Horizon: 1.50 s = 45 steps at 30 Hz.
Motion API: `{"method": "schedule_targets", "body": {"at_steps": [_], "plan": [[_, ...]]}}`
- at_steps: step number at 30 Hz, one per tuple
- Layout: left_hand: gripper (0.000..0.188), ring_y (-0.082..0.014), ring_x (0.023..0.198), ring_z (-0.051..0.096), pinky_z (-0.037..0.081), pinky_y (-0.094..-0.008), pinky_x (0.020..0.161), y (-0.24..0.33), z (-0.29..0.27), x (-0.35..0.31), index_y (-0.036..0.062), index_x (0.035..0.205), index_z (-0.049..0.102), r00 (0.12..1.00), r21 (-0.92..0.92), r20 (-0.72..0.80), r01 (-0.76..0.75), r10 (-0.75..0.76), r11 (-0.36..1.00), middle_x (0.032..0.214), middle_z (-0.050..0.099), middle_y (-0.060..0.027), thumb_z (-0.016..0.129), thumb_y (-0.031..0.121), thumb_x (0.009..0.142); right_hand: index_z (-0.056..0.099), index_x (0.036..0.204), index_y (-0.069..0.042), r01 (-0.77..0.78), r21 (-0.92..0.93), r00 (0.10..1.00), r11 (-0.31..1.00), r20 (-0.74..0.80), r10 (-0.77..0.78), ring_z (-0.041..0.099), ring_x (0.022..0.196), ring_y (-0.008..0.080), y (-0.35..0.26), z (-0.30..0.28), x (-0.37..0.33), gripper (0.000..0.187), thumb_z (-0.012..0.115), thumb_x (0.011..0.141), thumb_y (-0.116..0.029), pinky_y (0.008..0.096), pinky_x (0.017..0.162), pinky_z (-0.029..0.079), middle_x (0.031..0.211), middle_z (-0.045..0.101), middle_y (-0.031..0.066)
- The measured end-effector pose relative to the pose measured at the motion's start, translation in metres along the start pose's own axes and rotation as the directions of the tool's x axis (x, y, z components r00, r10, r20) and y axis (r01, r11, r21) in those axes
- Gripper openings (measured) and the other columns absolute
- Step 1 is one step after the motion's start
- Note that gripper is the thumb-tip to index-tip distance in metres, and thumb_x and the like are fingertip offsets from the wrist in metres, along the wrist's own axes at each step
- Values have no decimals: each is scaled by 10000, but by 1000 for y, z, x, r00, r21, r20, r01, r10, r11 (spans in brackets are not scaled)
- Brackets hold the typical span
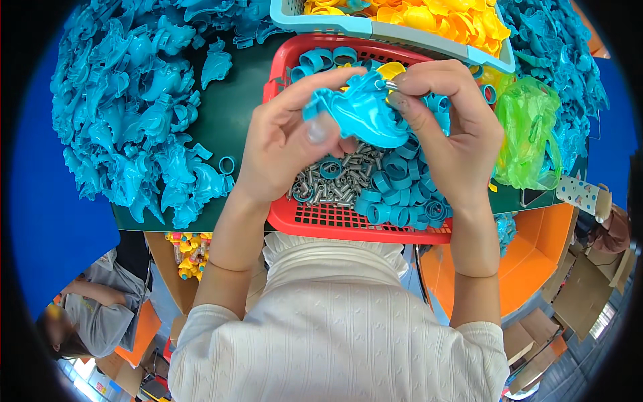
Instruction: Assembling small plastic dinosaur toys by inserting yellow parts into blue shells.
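Over the red basket (362,230), my left hand (281,144) grips a glossy blue molded plastic piece (372,117) by its left end. My right hand (462,124) pinches a small metal cylinder (391,85) between thumb and forefinger, at the upper right edge of the blue piece. Whether the cylinder sits in the piece or only touches it, I cannot tell. Beneath my hands, the basket holds a heap of similar small metal cylinders (338,181) and many blue plastic rings (398,216). Some of the basket's contents are hidden by my hands.
Blue molded pieces are heaped at the left (134,100) and the far right (552,53) of the dark green table (231,114). Behind the red basket stands a light-blue basket (435,41) of yellow pieces. A green plastic bag (526,134) lies right. Another person (110,301) is lower left.
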<state>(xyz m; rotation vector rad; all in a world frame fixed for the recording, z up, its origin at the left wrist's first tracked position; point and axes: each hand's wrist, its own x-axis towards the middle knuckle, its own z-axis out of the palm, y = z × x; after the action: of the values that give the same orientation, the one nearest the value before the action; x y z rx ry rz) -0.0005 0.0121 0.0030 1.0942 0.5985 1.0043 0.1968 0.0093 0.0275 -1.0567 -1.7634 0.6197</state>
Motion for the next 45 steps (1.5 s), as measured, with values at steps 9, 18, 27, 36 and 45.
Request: {"method": "schedule_targets", "body": {"at_steps": [9,18,27,36,45], "plan": [[489,-91,896,523,420,-216,753,-6,6,3,-20,1236,423,983,157,50,-183,177,970,1044,550,-79,529,280,865,590,828,-16,185,-252,981,950,101,-165,563,816,157,-10,12,0,167,639,708,90,248,701,442,805,590,68],[317,-98,921,520,414,-227,780,-5,4,2,-6,1127,481,993,153,-64,-88,99,984,1005,555,-71,557,77,831,522,974,6,-279,394,958,876,55,281,552,807,101,-7,22,-6,154,579,831,-4,225,695,463,921,564,49],[588,-117,906,550,432,-244,784,-8,-4,4,-6,1098,536,997,86,-25,-75,78,993,979,582,-73,312,508,920,536,939,-6,-401,481,916,780,191,353,553,765,76,-2,14,-3,161,626,819,-63,205,667,450,847,571,25],[391,-103,746,565,433,-214,585,-5,9,2,30,1195,379,998,79,-57,4,0,997,875,566,-57,555,115,856,523,903,3,-186,327,981,926,115,157,591,717,104,0,15,-5,103,590,828,-20,242,634,481,819,586,47],[373,-105,684,524,425,-217,630,-6,11,0,24,1178,344,990,12,-16,-139,139,990,858,549,-76,494,3,837,507,861,9,-378,624,926,684,249,284,606,748,134,-10,15,-7,80,574,822,28,245,664,495,828,559,72]]}}
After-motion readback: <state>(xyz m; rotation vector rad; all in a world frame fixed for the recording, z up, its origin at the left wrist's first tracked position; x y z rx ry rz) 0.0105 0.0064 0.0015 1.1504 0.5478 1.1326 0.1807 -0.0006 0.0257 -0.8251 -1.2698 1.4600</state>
